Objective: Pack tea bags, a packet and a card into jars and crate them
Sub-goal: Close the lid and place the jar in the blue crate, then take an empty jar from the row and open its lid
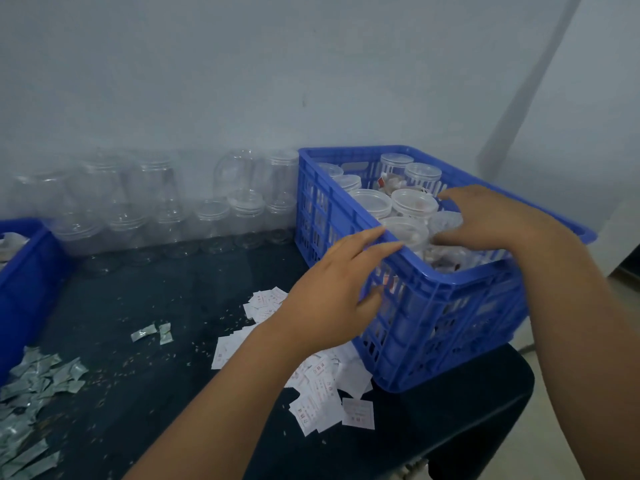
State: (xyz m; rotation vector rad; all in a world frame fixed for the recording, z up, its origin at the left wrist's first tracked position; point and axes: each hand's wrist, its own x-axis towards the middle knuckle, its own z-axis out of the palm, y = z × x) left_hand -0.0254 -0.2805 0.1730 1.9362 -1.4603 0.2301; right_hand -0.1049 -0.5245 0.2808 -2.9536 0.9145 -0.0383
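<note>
Head view: left hand (332, 289) rests on the near rim of the blue crate (450, 306), fingers straight, thumb against the outer wall; right hand (495, 220) reaches in over the lidded jars (414, 202), fingers spread, grip unclear. Beside the crate lie white cards (318, 386).

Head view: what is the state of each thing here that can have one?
Crate: upright on the table, partly filled with jars.
Packed jars: in the crate, lids on, filled.
Empty jars: stacked along the wall.
Cards: loose, scattered beside the crate.
Packets: loose heap at the table's left.
Left hand: open, fingers on the crate's rim.
Right hand: inside the crate, on the jars; grip unclear.
</note>
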